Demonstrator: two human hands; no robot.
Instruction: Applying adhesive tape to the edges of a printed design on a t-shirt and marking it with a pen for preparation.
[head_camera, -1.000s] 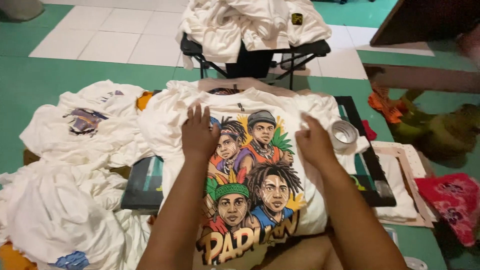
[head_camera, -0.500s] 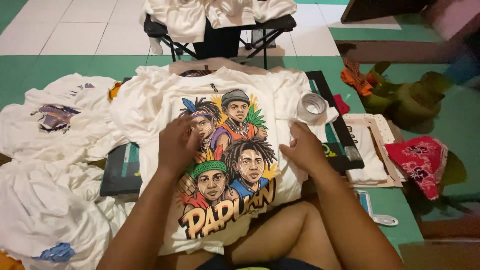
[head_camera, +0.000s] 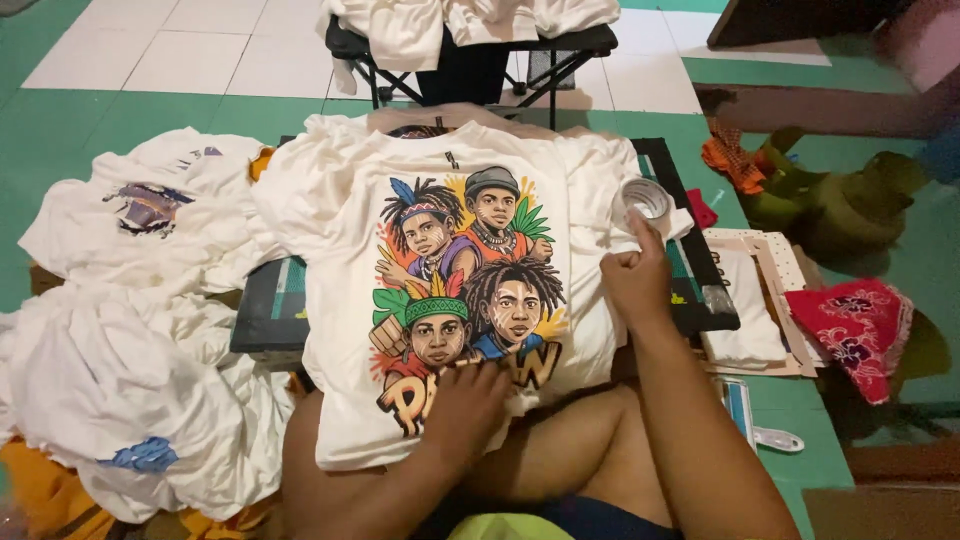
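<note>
- Shifting since a second ago: both hands were flat on the upper print; now the left hand is lying low on the shirt's hem, fingers spread and relaxed, gripping nothing.
- Right hand is clenching at the shirt's right edge, just below a roll of tape; probably pinching fabric, cannot confirm.
- White T-shirt is lying face-up on a dark board, colourful four-face print showing, hem draping over the person's knees.

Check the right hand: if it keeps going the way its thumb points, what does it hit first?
Most likely the roll of tape: the right hand sits just below it on the white T-shirt, thumb nearly touching; depth unclear.
</note>
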